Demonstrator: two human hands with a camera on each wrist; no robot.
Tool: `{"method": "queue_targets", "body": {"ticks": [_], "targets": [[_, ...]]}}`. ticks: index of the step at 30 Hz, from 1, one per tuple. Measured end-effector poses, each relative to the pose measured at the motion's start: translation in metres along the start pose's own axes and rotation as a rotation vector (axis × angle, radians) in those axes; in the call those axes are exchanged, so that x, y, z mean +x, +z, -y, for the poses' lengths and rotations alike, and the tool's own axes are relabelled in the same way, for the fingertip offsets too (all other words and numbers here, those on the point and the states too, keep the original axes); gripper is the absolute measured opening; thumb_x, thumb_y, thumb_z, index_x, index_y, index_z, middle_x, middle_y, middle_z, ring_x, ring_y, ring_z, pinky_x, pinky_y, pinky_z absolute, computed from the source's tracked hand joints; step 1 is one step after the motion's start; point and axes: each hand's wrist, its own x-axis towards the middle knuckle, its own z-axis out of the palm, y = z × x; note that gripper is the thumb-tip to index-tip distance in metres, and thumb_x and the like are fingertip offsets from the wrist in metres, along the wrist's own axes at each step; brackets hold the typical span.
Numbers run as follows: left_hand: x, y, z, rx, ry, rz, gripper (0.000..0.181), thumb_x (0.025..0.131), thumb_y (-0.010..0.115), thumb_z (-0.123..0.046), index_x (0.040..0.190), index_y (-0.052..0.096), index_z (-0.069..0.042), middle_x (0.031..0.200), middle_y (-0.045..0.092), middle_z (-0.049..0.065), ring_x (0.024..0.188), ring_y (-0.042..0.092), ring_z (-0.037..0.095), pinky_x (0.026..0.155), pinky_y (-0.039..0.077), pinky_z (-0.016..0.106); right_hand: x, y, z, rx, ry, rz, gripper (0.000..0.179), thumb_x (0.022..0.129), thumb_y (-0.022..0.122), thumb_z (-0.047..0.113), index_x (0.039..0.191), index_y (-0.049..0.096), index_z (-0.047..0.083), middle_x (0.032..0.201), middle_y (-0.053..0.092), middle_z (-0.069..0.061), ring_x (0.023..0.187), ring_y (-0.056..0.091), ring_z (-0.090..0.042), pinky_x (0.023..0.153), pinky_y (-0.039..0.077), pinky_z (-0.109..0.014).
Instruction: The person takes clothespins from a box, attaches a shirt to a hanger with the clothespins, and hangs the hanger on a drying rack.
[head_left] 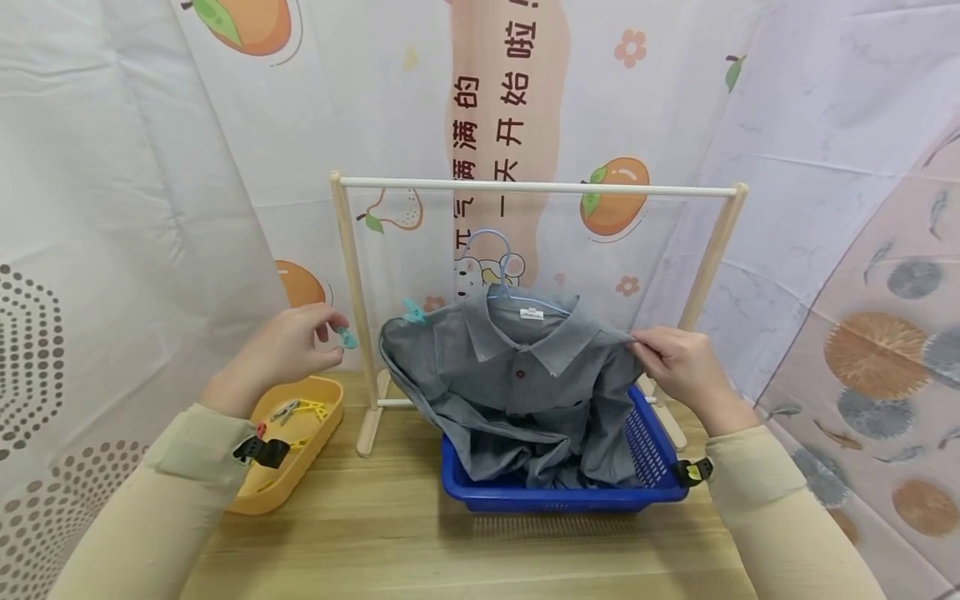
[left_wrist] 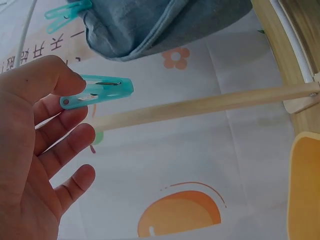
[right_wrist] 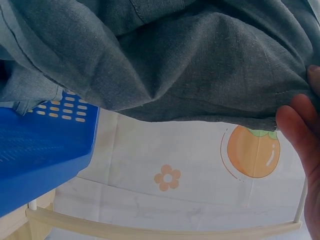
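My left hand [head_left: 300, 343] pinches a teal clothespin [left_wrist: 105, 90] between thumb and forefinger, left of the rack post. A grey collared shirt [head_left: 480, 375] is on a light blue hanger [head_left: 504, 258], its lower part bunched in the blue basket [head_left: 555, 500]. Another teal clothespin [head_left: 414, 311] is clipped on the shirt's shoulder at the left. With thumb and fingers my right hand [head_left: 678, 362] grips the shirt's other shoulder, at the right. The right wrist view shows those fingertips [right_wrist: 290, 120] on the cloth.
A wooden rack with a white bar [head_left: 540, 187] stands behind the shirt; the hanger's hook is below the bar. At the left, a yellow tray [head_left: 330, 417] holds several clothespins [head_left: 309, 408]. Printed curtains [head_left: 660, 100] surround the wooden table [head_left: 390, 533].
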Motion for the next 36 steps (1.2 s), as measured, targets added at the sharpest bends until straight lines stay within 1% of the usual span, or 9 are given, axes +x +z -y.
{"method": "queue_targets", "body": {"ticks": [5, 10, 15, 21, 24, 28, 31, 34, 36], "targets": [[0.0, -0.001, -0.006, 0.003, 0.044, -0.016, 0.024, 0.084, 0.076, -0.007, 0.107, 0.069, -0.008, 0.096, 0.066, 0.002, 0.083, 0.058, 0.022, 0.07, 0.05, 0.038, 0.001, 0.0, -0.001, 0.002, -0.004, 0.012, 0.048, 0.109, 0.048, 0.036, 0.093, 0.077, 0.002, 0.081, 0.073, -0.013, 0.062, 0.068, -0.024, 0.051, 0.052, -0.043], [0.0, -0.001, -0.012, 0.011, 0.084, -0.041, 0.027, 0.082, 0.078, -0.007, 0.107, 0.068, -0.008, 0.092, 0.064, 0.001, 0.08, 0.055, 0.017, 0.067, 0.049, 0.037, 0.002, -0.001, -0.001, 0.005, -0.003, 0.014, 0.044, 0.108, 0.051, 0.033, 0.093, 0.077, 0.002, 0.081, 0.073, -0.012, 0.062, 0.067, -0.023, 0.051, 0.052, -0.043], [0.001, -0.001, -0.019, 0.004, 0.132, -0.08, 0.027, 0.081, 0.079, -0.006, 0.106, 0.068, -0.009, 0.091, 0.063, 0.0, 0.079, 0.054, 0.015, 0.064, 0.047, 0.035, 0.002, -0.001, 0.0, 0.003, -0.004, 0.019, 0.039, 0.107, 0.054, 0.03, 0.093, 0.077, 0.002, 0.081, 0.073, -0.012, 0.063, 0.068, -0.024, 0.053, 0.053, -0.043], [0.003, -0.001, -0.026, 0.008, 0.205, -0.134, 0.028, 0.078, 0.081, -0.004, 0.103, 0.068, -0.008, 0.088, 0.062, -0.001, 0.077, 0.054, 0.013, 0.063, 0.047, 0.033, 0.003, -0.003, 0.002, -0.002, -0.004, 0.028, 0.033, 0.105, 0.056, 0.025, 0.092, 0.077, 0.002, 0.081, 0.073, -0.012, 0.062, 0.067, -0.023, 0.052, 0.052, -0.042], [0.004, 0.0, -0.03, 0.01, 0.227, -0.144, 0.029, 0.078, 0.082, -0.005, 0.103, 0.068, -0.008, 0.087, 0.061, -0.002, 0.076, 0.054, 0.013, 0.061, 0.047, 0.033, 0.003, -0.004, 0.003, -0.003, -0.002, 0.031, 0.024, 0.101, 0.061, 0.018, 0.092, 0.076, 0.002, 0.081, 0.073, -0.012, 0.062, 0.067, -0.023, 0.052, 0.052, -0.042], [0.006, 0.0, -0.034, 0.003, 0.24, -0.139, 0.031, 0.08, 0.084, -0.007, 0.107, 0.068, -0.008, 0.09, 0.063, -0.002, 0.076, 0.053, 0.012, 0.06, 0.047, 0.031, 0.004, -0.004, 0.004, -0.004, 0.001, 0.037, 0.009, 0.09, 0.07, 0.007, 0.092, 0.077, 0.001, 0.082, 0.073, -0.013, 0.063, 0.068, -0.023, 0.053, 0.054, -0.042], [0.007, 0.0, -0.037, -0.01, 0.259, -0.141, 0.032, 0.081, 0.084, -0.008, 0.109, 0.068, -0.008, 0.094, 0.065, -0.001, 0.077, 0.053, 0.012, 0.057, 0.046, 0.029, 0.004, -0.004, 0.005, -0.005, 0.004, 0.042, 0.009, 0.085, 0.073, 0.002, 0.093, 0.077, 0.001, 0.082, 0.074, -0.013, 0.064, 0.069, -0.024, 0.053, 0.054, -0.043], [0.008, 0.0, -0.04, -0.018, 0.281, -0.153, 0.032, 0.081, 0.084, -0.008, 0.11, 0.069, -0.007, 0.096, 0.066, -0.001, 0.076, 0.053, 0.011, 0.055, 0.045, 0.027, 0.004, -0.005, 0.005, -0.007, 0.006, 0.045, 0.009, 0.085, 0.073, 0.002, 0.093, 0.077, 0.001, 0.082, 0.074, -0.013, 0.064, 0.069, -0.024, 0.054, 0.054, -0.043], [0.009, 0.0, -0.043, -0.025, 0.295, -0.162, 0.032, 0.082, 0.084, -0.008, 0.11, 0.069, -0.007, 0.097, 0.066, -0.001, 0.075, 0.052, 0.01, 0.054, 0.044, 0.026, 0.003, -0.005, 0.005, -0.008, 0.004, 0.046, 0.009, 0.089, 0.071, 0.006, 0.093, 0.077, 0.001, 0.082, 0.073, -0.013, 0.064, 0.069, -0.024, 0.053, 0.054, -0.043]]}}
